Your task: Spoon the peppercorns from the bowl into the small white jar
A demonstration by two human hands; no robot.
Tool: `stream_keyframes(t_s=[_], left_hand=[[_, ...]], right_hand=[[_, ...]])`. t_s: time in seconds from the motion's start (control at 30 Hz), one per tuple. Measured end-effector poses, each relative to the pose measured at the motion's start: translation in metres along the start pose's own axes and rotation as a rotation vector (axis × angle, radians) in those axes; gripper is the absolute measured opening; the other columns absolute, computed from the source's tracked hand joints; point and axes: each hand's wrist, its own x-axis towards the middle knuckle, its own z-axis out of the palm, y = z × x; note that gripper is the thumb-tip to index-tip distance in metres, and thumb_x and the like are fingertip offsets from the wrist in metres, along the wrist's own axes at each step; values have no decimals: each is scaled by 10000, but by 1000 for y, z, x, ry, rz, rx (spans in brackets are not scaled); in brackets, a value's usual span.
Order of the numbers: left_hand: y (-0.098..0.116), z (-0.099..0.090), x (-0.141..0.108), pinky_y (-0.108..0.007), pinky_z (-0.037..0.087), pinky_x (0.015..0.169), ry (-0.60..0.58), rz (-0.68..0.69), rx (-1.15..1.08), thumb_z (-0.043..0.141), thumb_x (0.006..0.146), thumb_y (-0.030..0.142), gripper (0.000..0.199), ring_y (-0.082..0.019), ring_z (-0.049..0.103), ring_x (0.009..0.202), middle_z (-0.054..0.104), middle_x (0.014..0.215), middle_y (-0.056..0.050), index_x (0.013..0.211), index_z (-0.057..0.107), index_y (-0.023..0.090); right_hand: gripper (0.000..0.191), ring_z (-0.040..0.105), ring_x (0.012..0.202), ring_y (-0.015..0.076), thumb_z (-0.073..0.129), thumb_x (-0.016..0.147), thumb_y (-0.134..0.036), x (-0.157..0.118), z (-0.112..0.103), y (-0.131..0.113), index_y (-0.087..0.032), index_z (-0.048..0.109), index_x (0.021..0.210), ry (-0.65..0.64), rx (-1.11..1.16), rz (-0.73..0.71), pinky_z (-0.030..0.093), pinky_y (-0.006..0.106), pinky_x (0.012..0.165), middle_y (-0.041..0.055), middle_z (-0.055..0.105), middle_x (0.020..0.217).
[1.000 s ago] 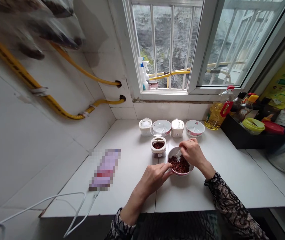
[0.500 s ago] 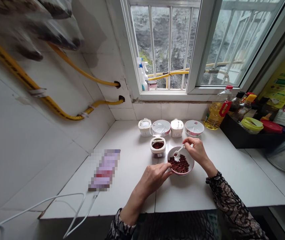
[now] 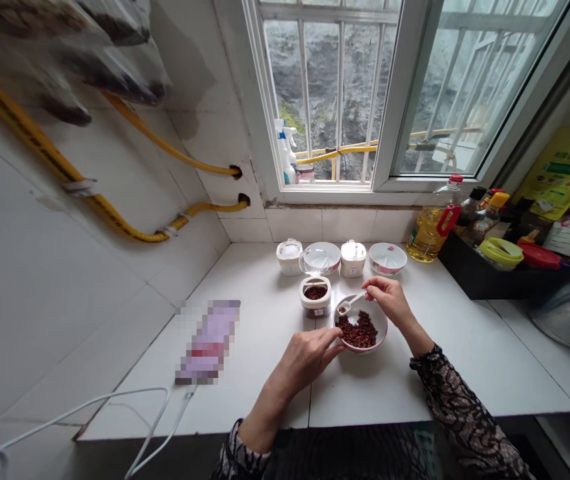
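A white bowl (image 3: pixel 381 319) with a pink rim holds many small dark red pieces (image 3: pixel 359 332). My left hand (image 3: pixel 309 352) pinches the bowl's left rim between thumb and fingers. Between the closed fingers of my right hand (image 3: pixel 389 297) is the handle of a small white spoon (image 3: pixel 353 302), whose scoop is over the bowl's upper left part, with a little of something dark in it. Just left of the bowl stands a white container (image 3: pixel 316 308) with its clear lid raised and dark red pieces inside.
Behind stand two closed white containers (image 3: pixel 289 259) (image 3: pixel 353 259) and two bowls (image 3: pixel 323 257) (image 3: pixel 389 259). An oil bottle (image 3: pixel 427 230) and a black box (image 3: pixel 475 272) of condiments are at the right. A blurred purple item (image 3: pixel 209 341) and white cable (image 3: pixel 165 427) lie left.
My right hand has shifted slightly left, and the spoon's scoop has moved left and up from the pieces toward the bowl's left rim. My left hand stays on the bowl.
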Motion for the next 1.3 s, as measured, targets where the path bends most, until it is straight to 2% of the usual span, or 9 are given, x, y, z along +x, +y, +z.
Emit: stream_keyframes(t_s=[0.17,0.27,0.37,0.43,0.6,0.73,0.9,1.07,1.3], left_hand=[[-1,1,1,-219,514,554,22,13,4,486,1035,312,186,-153,707,662,727,787,-31,1041,611,175],[-1,2,1,-222,515,555,35,21,4,486,1035,306,180,-158,713,672,731,806,-33,1045,609,175],[-1,3,1,-222,487,515,42,24,23,492,1033,311,185,-162,702,638,719,772,-26,1012,609,169],[-1,2,1,-220,470,502,38,27,32,499,1031,313,186,-160,697,625,713,755,-22,1004,609,165],[0,1,2,-219,453,498,41,30,35,465,1047,337,220,-153,694,622,720,763,-20,1011,602,169],[1,-1,2,-219,461,514,39,25,16,457,1051,343,226,-147,696,626,728,784,-22,1017,600,171],[1,-1,2,-231,461,504,61,33,-1,477,1043,338,205,-156,701,626,737,803,-24,1025,596,172],[0,1,1,-226,468,501,50,22,-3,514,1027,324,175,-157,695,615,728,784,-22,1023,603,172],[0,0,0,-224,500,539,30,17,-9,510,1029,312,169,-151,708,644,736,806,-28,1038,610,176]], right_hand=[[282,685,711,201,576,839,-410,-4,13,-10,-174,707,920,48,55,-128,534,334,695,73,746,762],[226,698,808,224,539,918,-321,-11,25,-15,-190,714,976,77,-120,-340,517,383,805,86,769,855],[238,682,801,227,484,949,-211,-16,31,-19,-213,722,951,39,-352,-585,459,432,902,71,769,850],[260,671,773,217,463,960,-185,-17,29,-21,-221,720,950,38,-409,-660,443,431,914,61,768,850],[171,664,778,228,540,902,-222,-12,5,-20,-221,711,903,200,-370,-557,470,392,857,40,746,752],[174,634,664,199,535,823,-172,-5,-14,-9,-219,693,766,134,-492,-443,462,369,824,17,712,659],[196,639,652,183,523,800,-124,-6,-4,4,-209,697,769,14,-666,-400,403,396,899,24,730,678],[212,662,711,181,516,791,-117,-9,8,4,-214,703,769,-41,-590,-386,409,379,905,23,758,731],[199,616,587,165,505,748,-200,-4,-5,2,-205,701,721,27,-330,-196,466,281,633,12,689,608]])
